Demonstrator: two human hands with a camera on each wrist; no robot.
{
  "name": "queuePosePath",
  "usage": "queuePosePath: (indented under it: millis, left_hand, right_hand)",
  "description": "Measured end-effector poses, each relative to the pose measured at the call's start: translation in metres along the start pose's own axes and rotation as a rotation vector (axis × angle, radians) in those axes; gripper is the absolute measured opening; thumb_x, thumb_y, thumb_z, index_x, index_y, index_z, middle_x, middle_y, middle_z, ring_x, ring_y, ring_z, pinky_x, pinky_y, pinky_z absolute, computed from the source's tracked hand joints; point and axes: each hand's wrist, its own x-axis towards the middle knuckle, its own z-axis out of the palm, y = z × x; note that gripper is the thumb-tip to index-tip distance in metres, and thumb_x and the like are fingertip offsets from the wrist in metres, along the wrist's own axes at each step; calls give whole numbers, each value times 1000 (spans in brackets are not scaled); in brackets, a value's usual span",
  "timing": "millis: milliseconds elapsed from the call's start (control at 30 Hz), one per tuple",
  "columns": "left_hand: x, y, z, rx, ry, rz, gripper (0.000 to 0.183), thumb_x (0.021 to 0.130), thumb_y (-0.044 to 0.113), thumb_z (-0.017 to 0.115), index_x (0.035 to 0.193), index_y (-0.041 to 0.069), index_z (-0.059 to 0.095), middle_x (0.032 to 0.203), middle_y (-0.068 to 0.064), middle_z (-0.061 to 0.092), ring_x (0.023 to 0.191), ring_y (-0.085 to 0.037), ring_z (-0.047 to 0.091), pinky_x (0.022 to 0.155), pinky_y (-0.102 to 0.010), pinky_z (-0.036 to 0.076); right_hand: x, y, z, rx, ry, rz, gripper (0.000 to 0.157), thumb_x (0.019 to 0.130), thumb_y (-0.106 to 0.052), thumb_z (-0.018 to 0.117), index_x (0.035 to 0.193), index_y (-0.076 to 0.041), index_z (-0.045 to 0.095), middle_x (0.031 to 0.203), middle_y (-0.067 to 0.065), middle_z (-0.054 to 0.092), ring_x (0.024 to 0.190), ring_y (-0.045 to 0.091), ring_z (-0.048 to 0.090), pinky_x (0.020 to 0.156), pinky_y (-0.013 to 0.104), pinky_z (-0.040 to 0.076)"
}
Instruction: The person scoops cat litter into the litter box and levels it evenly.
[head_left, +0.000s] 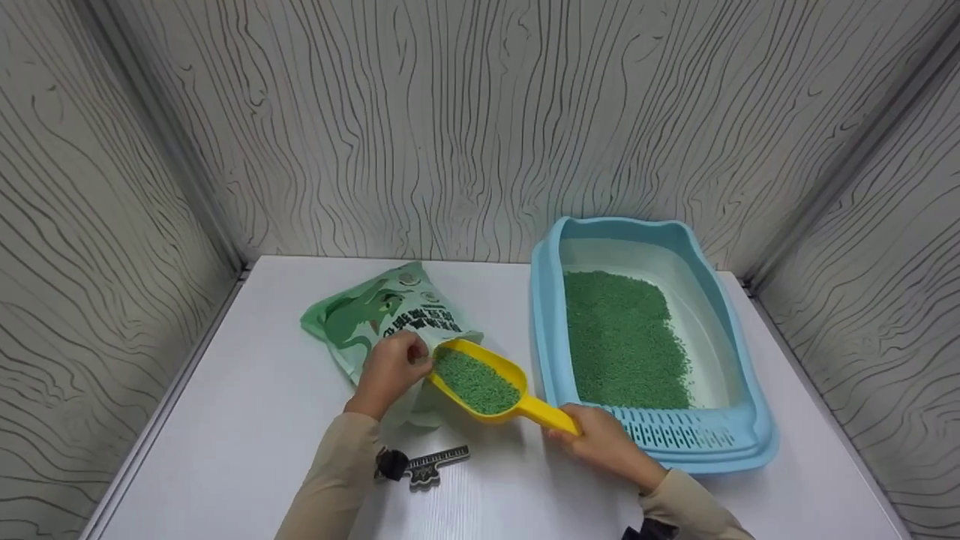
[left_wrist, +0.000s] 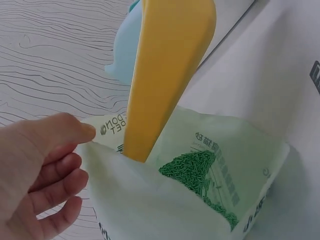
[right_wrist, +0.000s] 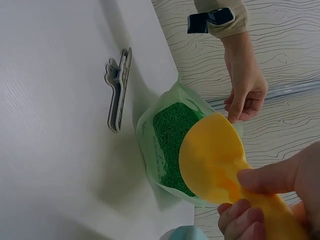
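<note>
My right hand (head_left: 596, 441) grips the handle of a yellow scoop (head_left: 541, 414), which is loaded with green litter pellets (head_left: 480, 382). The scoop's front end lies at the mouth of a pale green litter bag (head_left: 375, 304). My left hand (left_wrist: 42, 172) pinches the rim of that bag between thumb and forefinger, its other fingers curled. More green pellets (right_wrist: 172, 142) show inside the opened bag in the right wrist view. In the left wrist view the scoop's yellow underside (left_wrist: 165, 75) hides part of the opening.
A light blue litter tray (head_left: 551, 322) stands at the right, with a layer of green pellets (head_left: 622, 345) over much of its floor. A dark metal clip (head_left: 426, 469) lies on the white table (head_left: 225, 420) near my left wrist. Wood-patterned walls (head_left: 450, 135) enclose the table's back and sides.
</note>
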Motion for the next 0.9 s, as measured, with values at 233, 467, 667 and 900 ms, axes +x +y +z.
queuePosePath:
  millis: [233,467,667,900]
  left_hand:
    - [4,-2,0,24,-26,-57,5,74,10,68,74,12,63,73,0,64,67,-5,53,61,-19,48]
    - [5,0,-4,48,-11,-36,5,74,9,68,72,12,65,71,0,66,65,-6,55,61,-20,49]
    - [6,1,-7,35,-19,-29,4,74,8,68,72,12,66,71,-1,67,65,-6,56,61,-21,50]
    - [6,-1,-6,11,-13,-27,5,74,7,67,71,11,66,69,-1,67,63,-6,57,60,-20,49]
  right_hand:
    - [-6,6,-9,-1,-7,14,25,82,-25,65,92,-3,65,66,1,56,54,3,38,50,18,33]
    - [-13,10,-23,13,-36,10,26,83,-28,65,94,-4,65,66,1,54,55,2,37,50,18,32]
    - [-18,13,-34,16,-66,17,28,83,-30,64,98,-6,65,66,-1,52,55,1,37,50,17,32]
    - [-21,19,-43,0,-64,-2,31,84,-29,64,100,-3,65,67,-1,55,56,-1,36,51,17,32]
